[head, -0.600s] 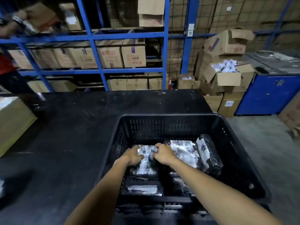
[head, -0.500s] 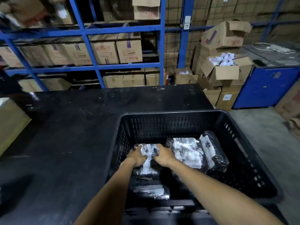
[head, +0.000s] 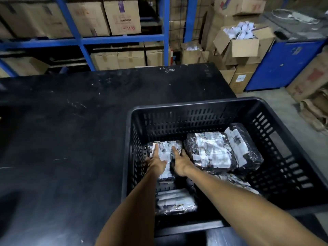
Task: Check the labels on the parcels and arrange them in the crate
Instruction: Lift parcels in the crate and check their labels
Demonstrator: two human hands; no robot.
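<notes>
A black slotted plastic crate (head: 195, 105) stands at the right end of a black table (head: 71, 139). Inside lie several black-wrapped parcels with white labels. My left hand (head: 156, 160) and my right hand (head: 180, 162) rest flat, fingers spread, on a parcel (head: 166, 148) by the crate's left wall. A bigger parcel (head: 209, 151) lies to its right, with another parcel (head: 243, 148) leaning beside that. A further parcel (head: 175, 201) lies nearer to me, between my forearms.
Blue shelving (head: 85, 39) with cardboard boxes stands behind the table. To the right are stacked cartons, an open box of white packets (head: 237, 41) and a blue cabinet (head: 284, 63). Flattened cardboard (head: 316, 110) lies on the concrete floor.
Both hands have opened from gripping the left parcel to lying flat on it. The parcel has gone down against the crate floor. The view has tilted down and left.
</notes>
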